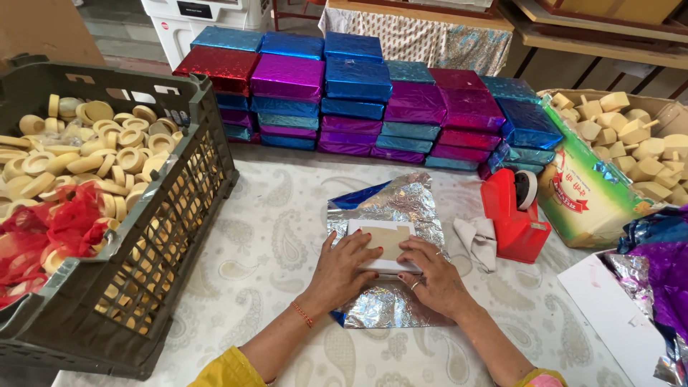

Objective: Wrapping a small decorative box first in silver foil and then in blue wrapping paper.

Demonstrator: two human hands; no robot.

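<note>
On the paisley-printed tablecloth (272, 244), near the front edge, a sheet of silver wrapping foil (401, 208) lies crinkled side up with a blue corner showing at its upper left. A small white box (380, 229) with a tan panel sits in the middle of the foil, and both hands press down on it: the left hand (344, 269) lies flat over its left near corner, the right hand (433, 276) over its right near edge, fingers spread and fingertips almost meeting across the box; neither is curled around anything. A ring shows on the right hand and an orange thread band circles the left wrist. Left of the hands, a dark plastic crate (165, 215) holds pale round pieces (107, 150) and a bunch of red netting (50, 229); a strip of bare cloth separates its wall from the foil. Right of the foil, just beside its edge, lies a folded white cloth (476, 240), touching or nearly touching a red tape dispenser (512, 215). Beyond that a cardboard carton (588, 193) holds pale blocks (631, 143). Behind the foil, a row of stacked boxes wrapped in blue, purple and red foil (358, 100) closes off the far side. More loose foil sheets (659, 265) lie at the right edge.
</note>
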